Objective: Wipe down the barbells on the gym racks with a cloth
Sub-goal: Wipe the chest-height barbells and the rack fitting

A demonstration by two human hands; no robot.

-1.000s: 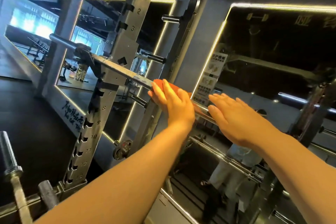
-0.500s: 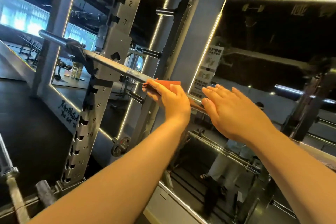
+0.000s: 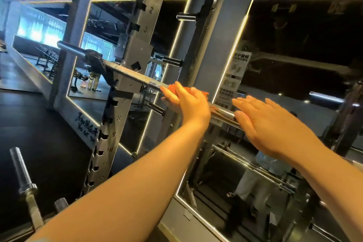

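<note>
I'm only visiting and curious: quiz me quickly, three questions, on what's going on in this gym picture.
1. True or false: the left hand holds an orange cloth against the barbell.
2. The right hand is: A) flat and open, B) a fist, C) holding a bottle.
3. Fill in: the barbell sits on a numbered ___ upright.
Key: 1 true; 2 A; 3 rack.

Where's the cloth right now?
Head view, centre: the orange cloth is on the barbell, gripped by the left hand, just right of the numbered rack upright; the right hand rests alongside.
</note>
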